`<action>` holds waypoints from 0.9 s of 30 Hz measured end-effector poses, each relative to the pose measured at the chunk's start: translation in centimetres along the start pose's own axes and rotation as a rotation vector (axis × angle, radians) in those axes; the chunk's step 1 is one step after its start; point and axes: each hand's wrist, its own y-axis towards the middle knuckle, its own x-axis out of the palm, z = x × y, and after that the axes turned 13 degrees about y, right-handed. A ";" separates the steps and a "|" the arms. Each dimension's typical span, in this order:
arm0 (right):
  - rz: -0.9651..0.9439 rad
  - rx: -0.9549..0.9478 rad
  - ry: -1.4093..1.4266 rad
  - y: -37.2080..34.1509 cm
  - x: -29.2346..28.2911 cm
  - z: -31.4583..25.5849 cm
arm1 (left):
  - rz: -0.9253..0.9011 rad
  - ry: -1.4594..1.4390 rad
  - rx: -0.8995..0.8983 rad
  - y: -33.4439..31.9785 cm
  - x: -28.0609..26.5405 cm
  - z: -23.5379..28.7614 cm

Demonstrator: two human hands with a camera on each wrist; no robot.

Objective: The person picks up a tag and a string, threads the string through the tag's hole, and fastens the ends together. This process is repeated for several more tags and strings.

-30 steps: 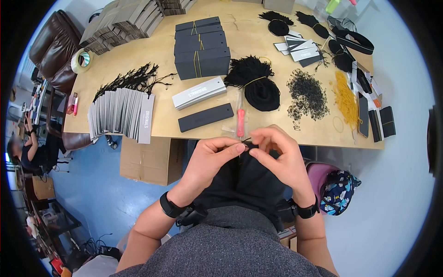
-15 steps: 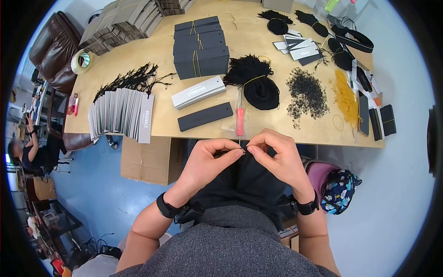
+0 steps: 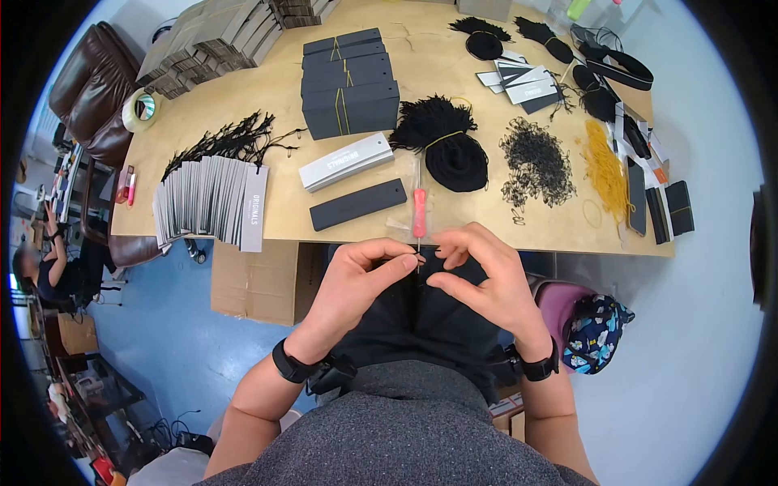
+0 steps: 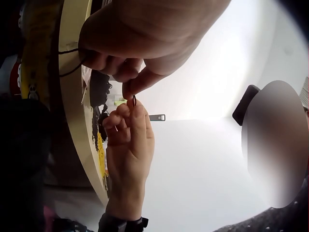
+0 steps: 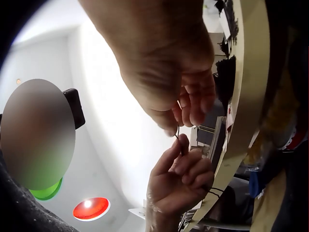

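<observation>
In the head view my left hand pinches a thin black cord between thumb and forefinger, just past the table's front edge. The cord forms a small loop above those fingertips in the left wrist view, and two strands trail from the other side of the hand in the right wrist view. My right hand is close beside it, thumb and forefinger spread apart, its thumb near the loop. A pink-handled tool with a thin metal shaft lies just beyond the hands.
On the table are a dark tag, pale tags, banded dark stacks and a black cord bundle. Fanned tags lie left; small black loops and yellow rubber bands lie right.
Both hands' fingertips met at the cord half a second ago. Now my right thumb and forefinger have parted, while my left hand keeps its pinch and has shifted slightly left.
</observation>
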 end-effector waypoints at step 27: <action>0.444 0.094 -0.671 -3.1 -7.6 4.6 | 0.038 0.323 0.272 0.5 1.5 -0.3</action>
